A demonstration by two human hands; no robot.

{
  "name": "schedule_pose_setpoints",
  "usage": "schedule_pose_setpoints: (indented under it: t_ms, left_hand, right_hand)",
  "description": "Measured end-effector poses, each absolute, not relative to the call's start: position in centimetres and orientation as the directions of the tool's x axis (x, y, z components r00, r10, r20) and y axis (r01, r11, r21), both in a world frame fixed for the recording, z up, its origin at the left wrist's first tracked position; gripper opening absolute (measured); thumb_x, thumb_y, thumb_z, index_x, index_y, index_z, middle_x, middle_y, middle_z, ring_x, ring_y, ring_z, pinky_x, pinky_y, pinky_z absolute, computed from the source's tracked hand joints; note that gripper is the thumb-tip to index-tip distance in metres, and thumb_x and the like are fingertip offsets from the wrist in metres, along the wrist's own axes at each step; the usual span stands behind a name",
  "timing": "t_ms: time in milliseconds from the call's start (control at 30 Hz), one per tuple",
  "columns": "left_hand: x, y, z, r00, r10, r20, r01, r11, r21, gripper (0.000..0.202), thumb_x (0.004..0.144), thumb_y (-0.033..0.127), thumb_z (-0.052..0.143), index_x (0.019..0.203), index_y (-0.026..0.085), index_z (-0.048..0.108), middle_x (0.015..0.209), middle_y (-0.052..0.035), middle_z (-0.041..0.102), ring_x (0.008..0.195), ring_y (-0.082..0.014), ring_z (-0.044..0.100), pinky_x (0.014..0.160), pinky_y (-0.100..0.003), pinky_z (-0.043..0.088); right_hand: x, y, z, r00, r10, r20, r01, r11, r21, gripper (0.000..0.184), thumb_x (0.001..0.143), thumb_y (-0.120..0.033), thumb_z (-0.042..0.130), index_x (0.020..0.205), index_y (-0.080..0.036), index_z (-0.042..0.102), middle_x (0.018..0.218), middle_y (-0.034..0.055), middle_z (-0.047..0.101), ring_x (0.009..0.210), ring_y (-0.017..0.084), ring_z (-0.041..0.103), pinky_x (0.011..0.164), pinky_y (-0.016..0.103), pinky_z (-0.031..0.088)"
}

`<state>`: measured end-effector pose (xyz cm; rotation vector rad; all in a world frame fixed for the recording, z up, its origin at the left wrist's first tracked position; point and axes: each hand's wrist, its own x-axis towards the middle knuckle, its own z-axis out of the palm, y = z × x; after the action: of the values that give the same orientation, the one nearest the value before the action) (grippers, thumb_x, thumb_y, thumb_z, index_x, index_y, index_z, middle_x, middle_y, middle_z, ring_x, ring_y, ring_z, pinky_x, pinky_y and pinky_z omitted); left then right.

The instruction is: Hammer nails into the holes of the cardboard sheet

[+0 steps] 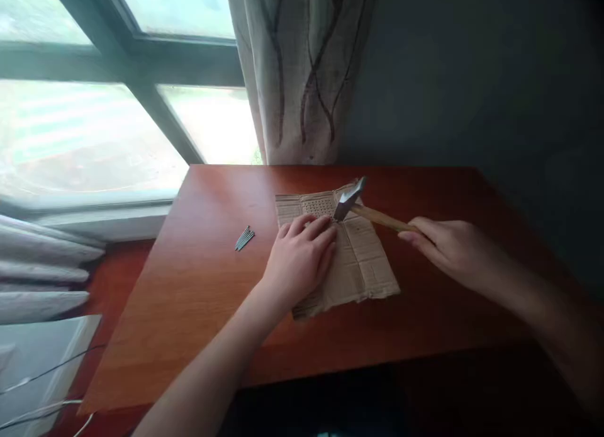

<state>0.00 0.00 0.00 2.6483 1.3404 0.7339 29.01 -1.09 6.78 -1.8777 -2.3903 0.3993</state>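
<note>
Right fingers [423, 225] gripping hammer [377, 216], cardboard [356, 261], nails [245, 238]

before you on the surface [202, 298] lies the cardboard [363, 254], with the nails [244, 238] to its left. your left hand [302, 254] rests on the cardboard's left side, and your right hand [438, 242], right of it, holds the hammer [375, 215] reaching left over the far part. behind the surface hangs the curtain [306, 65], with the window [141, 65] to its left.

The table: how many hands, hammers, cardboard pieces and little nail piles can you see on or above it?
Hands: 2 (left hand, right hand)
Hammer: 1
Cardboard piece: 1
Nail pile: 1 (single nails too small to count)
Total: 5
</note>
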Motion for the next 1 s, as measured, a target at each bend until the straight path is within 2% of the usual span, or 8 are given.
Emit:
schedule_pose_setpoints:
  t_ms: [167, 300, 400, 467, 567, 700, 833, 1000]
  left_hand:
    - [0.3, 0.1, 0.2, 0.483, 0.799, 0.359, 0.736, -0.592, 0.328, 0.031, 0.104, 0.03, 0.048, 0.126, 0.023, 0.069, 0.141, -0.0037, 0.067, 0.127, -0.0321, 0.056, 0.099, -0.05, 0.048]
    - [-0.3, 0.4, 0.5, 0.446, 0.795, 0.412, 0.668, -0.602, 0.438, 0.028, 0.1, 0.026, 0.053, 0.125, 0.022, 0.068, 0.141, -0.0076, 0.066, 0.129, -0.0302, 0.057, 0.103, -0.049, 0.05]
    - [-1.7, 1.1, 1.0, 0.257, 0.802, 0.54, 0.665, -0.552, 0.504, 0.022, 0.098, 0.023, 0.055, 0.116, 0.022, 0.068, 0.128, -0.009, 0.07, 0.119, -0.0256, 0.063, 0.101, -0.043, 0.052]
    - [-3.0, 1.8, 1.3, 0.044, 0.829, 0.557, 0.738, -0.403, 0.542, 0.014, 0.096, 0.026, 0.057, 0.106, 0.021, 0.066, 0.114, -0.0089, 0.07, 0.101, -0.0227, 0.068, 0.087, -0.039, 0.055]
    - [-4.8, 3.0, 1.1, -0.171, 0.9, 0.4, 0.789, -0.118, 0.603, 0.018, 0.092, 0.036, 0.063, 0.096, 0.02, 0.055, 0.094, -0.006, 0.068, 0.073, -0.0187, 0.066, 0.068, -0.035, 0.051]
    - [-5.8, 4.0, 0.0, -0.12, 0.987, 0.103, 0.648, -0.001, 0.761, 0.031, 0.091, 0.047, 0.062, 0.095, 0.023, 0.043, 0.074, 0.0001, 0.066, 0.063, -0.0191, 0.064, 0.062, -0.032, 0.048]
    - [-5.4, 4.1, -0.9, -0.032, 0.998, -0.046, 0.406, 0.055, 0.912, 0.028, 0.083, 0.035, 0.065, 0.095, 0.023, 0.042, 0.073, 0.0032, 0.064, 0.057, -0.0151, 0.061, 0.053, -0.027, 0.049]
    - [-4.8, 4.0, -0.8, -0.022, 0.997, -0.073, 0.218, 0.076, 0.973, 0.028, 0.074, 0.023, 0.064, 0.091, 0.024, 0.041, 0.066, 0.0086, 0.054, 0.047, -0.0096, 0.052, 0.042, -0.021, 0.043]
  right_hand:
    - [28.9, -1.0, 6.7, -0.257, 0.966, -0.034, 0.921, 0.235, -0.31, 0.049, 0.102, -0.064, 0.038, 0.076, -0.024, 0.048, 0.058, -0.0018, 0.053, 0.051, 0.016, 0.051, 0.053, 0.031, 0.028]
    - [28.3, -1.2, 6.5, -0.242, 0.97, 0.034, 0.889, 0.235, -0.392, 0.047, 0.102, -0.059, 0.043, 0.071, -0.025, 0.046, 0.055, -0.0028, 0.048, 0.048, 0.015, 0.047, 0.053, 0.031, 0.03]
    - [27.5, -1.3, 5.9, -0.195, 0.979, 0.052, 0.866, 0.197, -0.459, 0.045, 0.102, -0.057, 0.044, 0.072, -0.024, 0.05, 0.057, -0.0025, 0.052, 0.051, 0.015, 0.05, 0.054, 0.031, 0.033]
    - [26.9, -1.3, 5.3, -0.144, 0.988, 0.056, 0.859, 0.153, -0.489, 0.044, 0.099, -0.059, 0.05, 0.073, -0.024, 0.051, 0.058, -0.0027, 0.054, 0.052, 0.015, 0.05, 0.054, 0.031, 0.034]
    - [26.1, -1.1, 4.2, -0.055, 0.997, 0.06, 0.843, 0.079, -0.532, 0.041, 0.091, -0.06, 0.063, 0.074, -0.024, 0.053, 0.061, -0.0027, 0.058, 0.054, 0.015, 0.053, 0.055, 0.03, 0.036]
    - [25.3, -0.7, 3.0, 0.033, 0.998, 0.048, 0.76, 0.006, -0.649, 0.033, 0.087, -0.052, 0.07, 0.077, -0.023, 0.058, 0.072, -0.001, 0.066, 0.064, 0.017, 0.06, 0.061, 0.03, 0.041]
    - [24.8, -0.3, 2.1, 0.077, 0.997, 0.032, 0.688, -0.029, -0.725, 0.027, 0.085, -0.042, 0.071, 0.075, -0.023, 0.055, 0.07, -0.0022, 0.061, 0.064, 0.016, 0.055, 0.062, 0.03, 0.04]
    - [24.7, 0.1, 2.0, 0.074, 0.996, 0.041, 0.634, -0.015, -0.773, 0.025, 0.084, -0.038, 0.07, 0.075, -0.023, 0.052, 0.072, -0.0025, 0.057, 0.066, 0.015, 0.052, 0.064, 0.03, 0.04]
